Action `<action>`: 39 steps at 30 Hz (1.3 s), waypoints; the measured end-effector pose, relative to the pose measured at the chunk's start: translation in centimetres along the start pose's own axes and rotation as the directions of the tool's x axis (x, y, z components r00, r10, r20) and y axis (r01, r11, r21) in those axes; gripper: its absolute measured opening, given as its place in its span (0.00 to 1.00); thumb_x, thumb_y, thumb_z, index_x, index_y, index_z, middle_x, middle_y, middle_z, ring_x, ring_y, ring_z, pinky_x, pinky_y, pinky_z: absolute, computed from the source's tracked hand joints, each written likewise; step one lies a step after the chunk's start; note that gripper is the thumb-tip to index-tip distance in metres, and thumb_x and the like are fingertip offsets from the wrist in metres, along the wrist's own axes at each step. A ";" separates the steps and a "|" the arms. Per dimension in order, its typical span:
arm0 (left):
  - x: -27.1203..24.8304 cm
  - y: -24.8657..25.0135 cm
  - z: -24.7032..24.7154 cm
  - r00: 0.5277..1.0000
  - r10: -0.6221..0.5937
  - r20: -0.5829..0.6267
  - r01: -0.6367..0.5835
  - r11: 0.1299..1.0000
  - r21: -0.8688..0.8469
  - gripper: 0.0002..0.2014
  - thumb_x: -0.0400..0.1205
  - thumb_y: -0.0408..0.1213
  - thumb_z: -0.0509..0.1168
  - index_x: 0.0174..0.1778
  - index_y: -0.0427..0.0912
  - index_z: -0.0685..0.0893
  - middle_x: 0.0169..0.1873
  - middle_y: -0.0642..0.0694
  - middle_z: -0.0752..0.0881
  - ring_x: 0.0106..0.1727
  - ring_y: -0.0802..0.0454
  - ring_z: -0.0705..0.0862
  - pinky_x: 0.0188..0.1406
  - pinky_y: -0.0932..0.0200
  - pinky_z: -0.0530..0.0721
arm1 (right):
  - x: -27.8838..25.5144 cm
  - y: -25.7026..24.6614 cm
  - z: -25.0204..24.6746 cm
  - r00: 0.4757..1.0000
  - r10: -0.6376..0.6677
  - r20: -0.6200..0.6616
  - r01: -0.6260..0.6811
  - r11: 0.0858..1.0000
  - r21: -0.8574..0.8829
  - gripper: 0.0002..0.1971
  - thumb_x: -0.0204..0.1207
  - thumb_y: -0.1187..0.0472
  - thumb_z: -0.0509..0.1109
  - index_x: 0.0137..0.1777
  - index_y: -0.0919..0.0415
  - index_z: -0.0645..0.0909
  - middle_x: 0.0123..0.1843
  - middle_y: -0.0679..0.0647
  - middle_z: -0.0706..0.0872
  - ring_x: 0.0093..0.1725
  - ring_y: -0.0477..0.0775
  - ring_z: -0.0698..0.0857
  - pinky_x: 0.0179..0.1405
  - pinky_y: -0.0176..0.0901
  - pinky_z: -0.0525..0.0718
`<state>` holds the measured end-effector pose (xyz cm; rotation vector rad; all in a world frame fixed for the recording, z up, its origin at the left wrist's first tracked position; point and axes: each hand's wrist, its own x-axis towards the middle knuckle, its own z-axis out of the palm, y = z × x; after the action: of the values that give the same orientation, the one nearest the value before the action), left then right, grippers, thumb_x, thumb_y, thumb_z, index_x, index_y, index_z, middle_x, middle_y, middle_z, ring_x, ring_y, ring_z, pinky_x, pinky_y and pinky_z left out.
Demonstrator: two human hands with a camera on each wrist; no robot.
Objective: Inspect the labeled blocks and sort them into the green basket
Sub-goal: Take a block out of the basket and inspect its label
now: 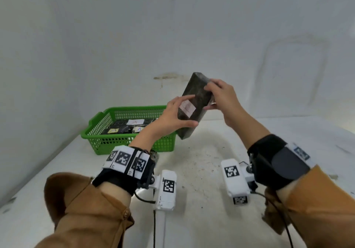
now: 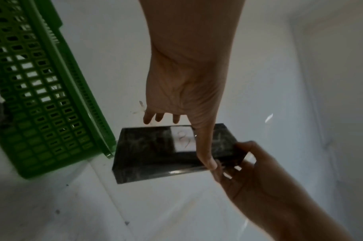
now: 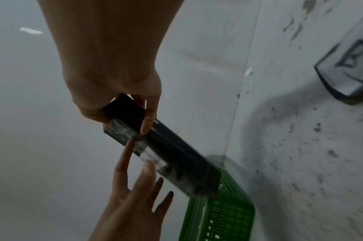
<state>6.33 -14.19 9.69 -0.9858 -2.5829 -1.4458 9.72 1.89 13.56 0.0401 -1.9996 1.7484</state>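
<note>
A dark marbled block [image 1: 195, 89] with a white handwritten label [image 1: 187, 107] hangs tilted in the air just right of the green basket [image 1: 96, 119]. My right hand [image 1: 223, 97] grips its upper end, thumb on one broad face and fingers on the other. My left hand [image 1: 172, 115] touches the labelled face lower down, fingers straight and spread, thumb lying across the block [image 2: 151, 146]. In the right wrist view the left hand's [image 3: 131, 195] index and middle fingertips rest by the label, and the other two fingers hang free of the block [image 3: 176, 156]. Several labelled blocks [image 1: 123, 127] lie in the basket.
The white table [image 1: 201, 161] is scuffed and speckled, with a white wall close behind it. Another dark block with a white "B" label [image 3: 351, 70] lies on the table off to the right. The basket [image 2: 42, 97] stands at the back left, near the wall.
</note>
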 end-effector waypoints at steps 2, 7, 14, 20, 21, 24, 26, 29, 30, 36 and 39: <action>-0.1 1.1 0.1 1.000 0.031 -0.001 -0.031 0.999 -0.016 0.47 0.68 0.40 0.79 0.76 0.64 0.57 0.76 0.46 0.58 0.75 0.49 0.60 0.76 0.46 0.65 | 0.2 -1.6 -0.3 1.000 -0.001 0.006 0.001 1.000 -0.010 0.13 0.78 0.57 0.68 0.59 0.61 0.80 0.49 0.55 0.84 0.46 0.53 0.86 0.36 0.45 0.90; 0.1 2.2 0.3 0.994 0.001 -0.108 -0.006 0.999 -0.049 0.47 0.71 0.31 0.76 0.76 0.62 0.52 0.68 0.37 0.67 0.63 0.46 0.71 0.62 0.50 0.76 | -0.5 -3.5 0.0 0.995 0.002 0.099 -0.002 1.000 0.002 0.22 0.75 0.51 0.73 0.65 0.59 0.78 0.54 0.54 0.85 0.52 0.55 0.86 0.42 0.46 0.89; -0.6 3.8 -0.5 0.972 -0.227 -0.062 0.163 0.840 -0.517 0.37 0.82 0.46 0.65 0.80 0.67 0.48 0.66 0.43 0.80 0.57 0.42 0.86 0.55 0.40 0.85 | -3.1 -0.9 0.1 0.844 0.222 0.488 -0.147 0.971 -0.187 0.29 0.77 0.46 0.70 0.75 0.31 0.62 0.64 0.49 0.83 0.62 0.54 0.83 0.61 0.60 0.79; -0.9 3.7 -1.2 0.944 -0.331 -0.005 0.257 0.743 -0.617 0.31 0.81 0.54 0.63 0.79 0.58 0.58 0.63 0.41 0.80 0.51 0.38 0.86 0.45 0.47 0.88 | -3.9 -0.6 0.3 0.829 0.222 0.513 -0.235 0.971 -0.040 0.26 0.78 0.49 0.69 0.75 0.45 0.68 0.64 0.52 0.81 0.56 0.55 0.85 0.54 0.49 0.86; -1.0 3.7 -1.2 0.942 -0.336 0.017 0.277 0.745 -0.606 0.31 0.80 0.55 0.64 0.78 0.58 0.60 0.63 0.40 0.80 0.53 0.37 0.85 0.49 0.45 0.88 | -4.0 -0.8 0.4 0.841 0.218 0.496 -0.226 0.973 -0.045 0.27 0.78 0.46 0.68 0.75 0.46 0.67 0.65 0.52 0.80 0.54 0.56 0.86 0.50 0.47 0.87; -1.1 3.7 -1.4 0.924 -0.375 0.073 0.334 0.699 -0.632 0.28 0.77 0.57 0.67 0.71 0.52 0.71 0.66 0.35 0.77 0.58 0.34 0.84 0.58 0.38 0.84 | -4.2 -0.9 0.4 0.846 0.185 0.499 -0.189 0.981 -0.042 0.31 0.78 0.43 0.66 0.79 0.41 0.60 0.68 0.52 0.77 0.53 0.61 0.89 0.42 0.43 0.86; -1.1 4.1 -1.7 0.910 -0.404 0.096 0.352 0.626 -0.696 0.22 0.78 0.57 0.66 0.61 0.48 0.76 0.62 0.32 0.77 0.54 0.35 0.85 0.53 0.41 0.87 | -4.3 -0.8 0.2 0.865 0.133 0.484 -0.149 0.989 -0.005 0.30 0.79 0.50 0.68 0.79 0.40 0.62 0.66 0.55 0.81 0.49 0.60 0.90 0.38 0.41 0.86; -1.0 4.7 -1.7 0.900 -0.417 0.128 0.368 0.568 -0.736 0.25 0.78 0.56 0.66 0.65 0.45 0.73 0.50 0.33 0.77 0.34 0.39 0.87 0.28 0.53 0.88 | -4.3 -0.8 0.2 0.921 0.061 0.386 -0.077 0.997 0.026 0.28 0.76 0.56 0.73 0.76 0.44 0.71 0.60 0.60 0.86 0.46 0.60 0.91 0.38 0.45 0.88; -0.9 4.8 -1.6 0.899 -0.418 0.133 0.373 0.568 -0.734 0.25 0.78 0.56 0.66 0.66 0.47 0.73 0.48 0.33 0.77 0.32 0.40 0.87 0.26 0.55 0.87 | -4.3 -0.8 0.2 0.936 0.045 0.350 -0.059 0.998 0.029 0.28 0.75 0.56 0.74 0.75 0.45 0.72 0.59 0.61 0.86 0.46 0.61 0.91 0.39 0.48 0.89; -0.8 4.8 -1.1 0.885 -0.430 0.176 0.404 0.525 -0.749 0.14 0.79 0.56 0.64 0.49 0.50 0.80 0.55 0.32 0.75 0.44 0.40 0.82 0.31 0.54 0.88 | -4.4 -0.7 0.7 0.962 0.008 0.273 0.004 0.999 -0.043 0.26 0.75 0.55 0.74 0.73 0.47 0.75 0.57 0.60 0.87 0.49 0.61 0.90 0.40 0.53 0.91; -1.0 4.5 -1.1 0.868 -0.459 0.191 0.434 0.511 -0.742 0.14 0.78 0.57 0.64 0.49 0.50 0.79 0.49 0.33 0.77 0.40 0.40 0.83 0.29 0.54 0.88 | -4.4 -0.5 0.3 0.932 0.042 0.360 -0.031 0.999 -0.035 0.25 0.77 0.60 0.71 0.74 0.49 0.74 0.62 0.61 0.85 0.49 0.63 0.89 0.47 0.57 0.90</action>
<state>9.26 -13.87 13.44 -0.2205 -2.2411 -2.8175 13.63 0.29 12.35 0.3403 -2.2933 1.8405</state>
